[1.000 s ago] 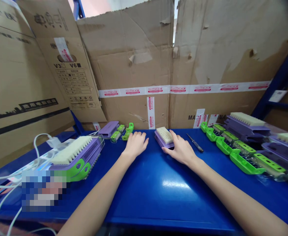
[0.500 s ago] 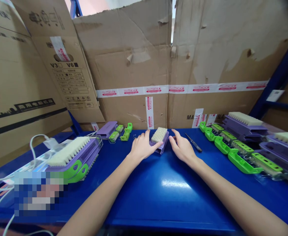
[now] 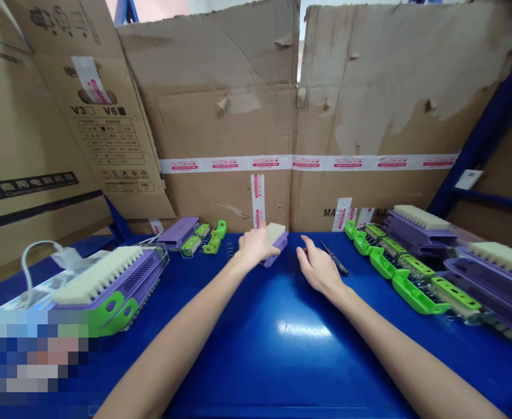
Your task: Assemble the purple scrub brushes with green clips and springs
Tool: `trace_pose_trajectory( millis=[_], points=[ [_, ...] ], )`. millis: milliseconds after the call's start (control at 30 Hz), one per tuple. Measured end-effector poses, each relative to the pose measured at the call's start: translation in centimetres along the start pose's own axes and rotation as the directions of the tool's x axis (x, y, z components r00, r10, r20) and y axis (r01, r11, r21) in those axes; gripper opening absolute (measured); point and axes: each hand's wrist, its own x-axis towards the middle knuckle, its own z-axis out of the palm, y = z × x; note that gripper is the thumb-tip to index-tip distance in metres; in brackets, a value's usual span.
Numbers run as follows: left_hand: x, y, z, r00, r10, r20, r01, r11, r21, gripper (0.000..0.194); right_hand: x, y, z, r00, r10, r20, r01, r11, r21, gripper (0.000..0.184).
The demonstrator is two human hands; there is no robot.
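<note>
Near the middle of the back edge is a small purple brush (image 3: 276, 234) with cream bristles facing up. My left hand (image 3: 256, 247) grips it from the left; the thumb lies along its near side and the far fingers are partly hidden. To the right, apart from the brush, my right hand (image 3: 320, 267) hovers low over the table with its fingers apart and nothing in them. Just beyond it lies a dark screwdriver (image 3: 335, 259). Several small springs (image 3: 230, 250) lie left of my left hand.
A larger purple and green brush (image 3: 120, 279) sits at left beside white cables (image 3: 26, 262). Behind it are a purple shell (image 3: 179, 231) and green clips (image 3: 215, 237). Green parts (image 3: 417, 291) line the right, near purple brushes (image 3: 422, 233). Cardboard (image 3: 221, 128) walls the blue table (image 3: 256, 361).
My left hand has closed round the brush and shifted it slightly left, turning it a little. My right hand has stayed open, a bit farther from the brush. The camera view has shifted slightly.
</note>
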Motion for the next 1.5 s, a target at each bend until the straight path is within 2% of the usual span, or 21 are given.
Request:
trace_pose_trajectory(
  millis=[100,167,300,433,567,733,967,1267,1500],
  points=[
    [1.7,-3.2,-2.7,0.995,-0.094,-0.042,0.095,0.995,0.023,0.080,0.0,0.0,0.0,1.000,-0.005,-0.001,0.005,1.000,-0.003,0.049],
    [2.8,-6.0,-4.9,0.977,-0.200,-0.069,0.202,0.979,0.034,0.084,0.0,0.0,0.0,1.000,-0.010,0.002,0.010,1.000,-0.002,0.049],
    [4.4,-12.5,-8.4,0.906,-0.404,-0.123,0.409,0.912,0.021,0.096,0.0,0.0,0.1,1.000,-0.017,0.005,0.017,1.000,0.000,0.050],
    [5.3,-18.6,-9.4,0.837,-0.538,-0.097,0.540,0.842,-0.007,0.106,-0.1,-0.1,0.3,1.000,-0.011,0.029,0.011,1.000,-0.016,0.050],
    [6.2,-22.3,-9.0,0.806,-0.585,-0.093,0.584,0.811,-0.040,0.105,-0.1,-0.2,0.3,0.999,-0.005,0.048,0.006,1.000,-0.014,0.050],
    [6.7,-22.6,-8.5,0.782,-0.619,-0.068,0.613,0.785,-0.089,0.101,-0.1,-0.2,0.4,0.998,0.000,0.063,0.000,1.000,-0.005,0.050],
    [6.7,-21.5,-7.8,0.788,-0.614,-0.043,0.610,0.788,-0.088,0.104,0.0,-0.1,0.4,0.998,-0.002,0.067,0.003,1.000,-0.002,0.051],
    [6.5,-21.2,-7.0,0.796,-0.605,0.006,0.605,0.795,-0.051,0.094,0.0,-0.2,0.3,0.997,0.001,0.077,0.001,1.000,-0.020,0.051],
    [6.1,-21.9,-7.2,0.846,-0.533,0.033,0.534,0.844,-0.052,0.090,-0.1,-0.2,0.2,0.997,-0.009,0.080,0.010,1.000,-0.017,0.052]
  ],
)
